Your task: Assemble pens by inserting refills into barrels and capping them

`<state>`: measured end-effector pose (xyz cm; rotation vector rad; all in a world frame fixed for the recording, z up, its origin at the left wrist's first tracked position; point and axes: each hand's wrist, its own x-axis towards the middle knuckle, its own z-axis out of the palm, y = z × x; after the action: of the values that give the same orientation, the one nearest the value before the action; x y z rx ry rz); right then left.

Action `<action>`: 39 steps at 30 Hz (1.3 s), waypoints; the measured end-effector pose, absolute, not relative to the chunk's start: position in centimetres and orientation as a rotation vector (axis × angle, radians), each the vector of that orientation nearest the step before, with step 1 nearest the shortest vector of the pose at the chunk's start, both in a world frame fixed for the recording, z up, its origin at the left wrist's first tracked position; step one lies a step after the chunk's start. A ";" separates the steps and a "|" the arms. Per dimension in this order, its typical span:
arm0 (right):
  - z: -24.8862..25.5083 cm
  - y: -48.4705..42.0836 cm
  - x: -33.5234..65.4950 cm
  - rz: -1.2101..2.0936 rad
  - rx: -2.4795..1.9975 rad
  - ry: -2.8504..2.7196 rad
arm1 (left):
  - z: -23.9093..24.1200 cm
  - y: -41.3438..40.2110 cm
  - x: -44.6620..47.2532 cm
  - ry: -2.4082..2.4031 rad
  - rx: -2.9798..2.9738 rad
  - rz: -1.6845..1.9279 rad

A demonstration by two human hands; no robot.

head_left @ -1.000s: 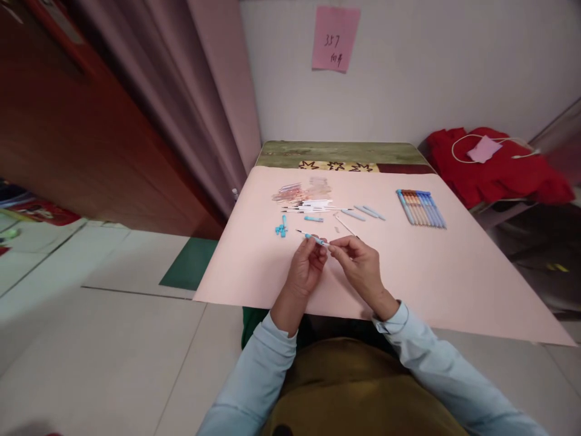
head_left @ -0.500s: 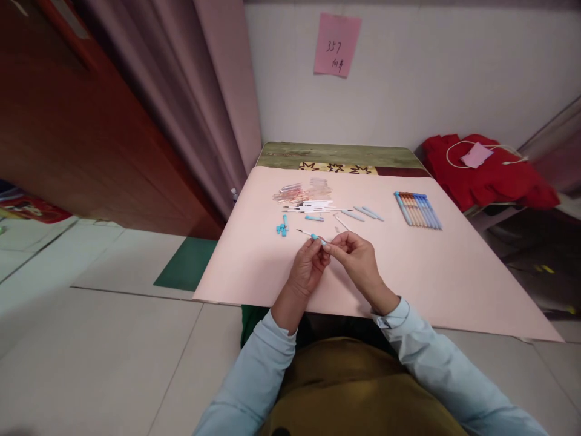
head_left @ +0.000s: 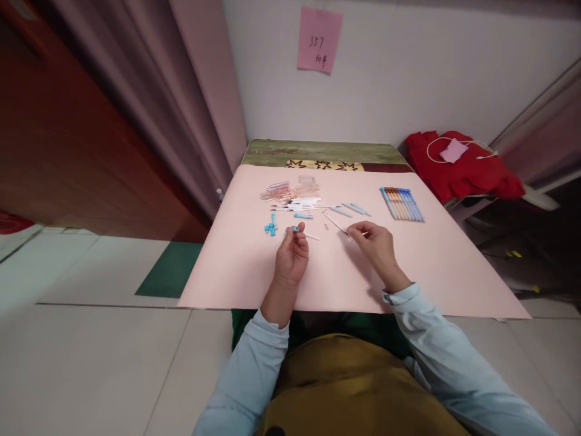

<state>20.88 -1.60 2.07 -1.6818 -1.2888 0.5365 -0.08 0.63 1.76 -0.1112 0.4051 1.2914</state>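
Observation:
My left hand [head_left: 292, 257] is closed, its thumb and fingertips pinching a small blue pen part [head_left: 296, 229]. A white pen refill [head_left: 312, 237] sticks out to the right from behind those fingers; it appears to run through the blue part. My right hand [head_left: 374, 245] is at the right, thumb and forefinger closed at the near end of another thin white refill [head_left: 334, 222], which slants away up and left. Whether that refill is lifted off the table I cannot tell. Left of my left hand lies a cluster of small blue pen parts [head_left: 271, 229].
Pink paper [head_left: 227, 266] covers the table. Several white refills [head_left: 299, 205], clear-and-brown pen pieces [head_left: 276, 192] and pale blue barrels [head_left: 356, 209] lie beyond my hands. A blue pen part [head_left: 303, 216] lies nearer. Assembled pens [head_left: 402, 204] form a row at right.
My hands were together at the refill with the blue part. My right hand has let go of it and moved right to the other refill. The whole view has shifted slightly.

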 end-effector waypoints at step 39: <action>4.2 5.7 17.6 0.300 -1.609 -1.886 | 0.4 3.3 0.8 0.571 0.111 1.260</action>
<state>17.59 5.71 4.23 -1.6088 -1.8857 0.3002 0.78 3.27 0.44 0.1113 0.5706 1.2597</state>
